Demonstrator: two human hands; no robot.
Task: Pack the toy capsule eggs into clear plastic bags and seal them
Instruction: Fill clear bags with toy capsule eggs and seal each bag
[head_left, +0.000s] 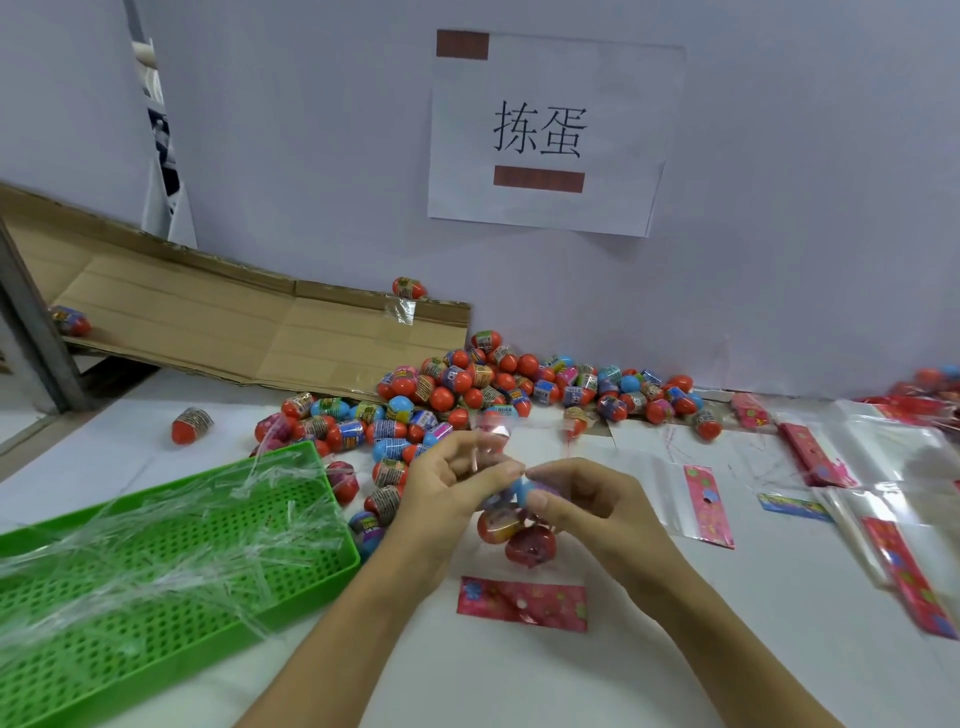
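Observation:
Both hands hold a clear plastic bag (522, 540) with red and blue capsule eggs inside, above the white table. My left hand (447, 491) grips the bag's upper left side, and my right hand (582, 499) pinches its top from the right. The bag's pink printed header (522, 603) lies flat on the table below the eggs. A big pile of loose capsule eggs (488, 387) sits behind the hands against the wall. The bag's open flap above the fingers is blurred.
A green perforated tray (171, 566) holding clear plastic strips lies at the left. Flattened cardboard (208, 317) leans at the back left. Empty clear bags with pink headers (709, 504) and a stack of them (883, 499) lie on the right. A paper sign (545, 130) hangs on the wall.

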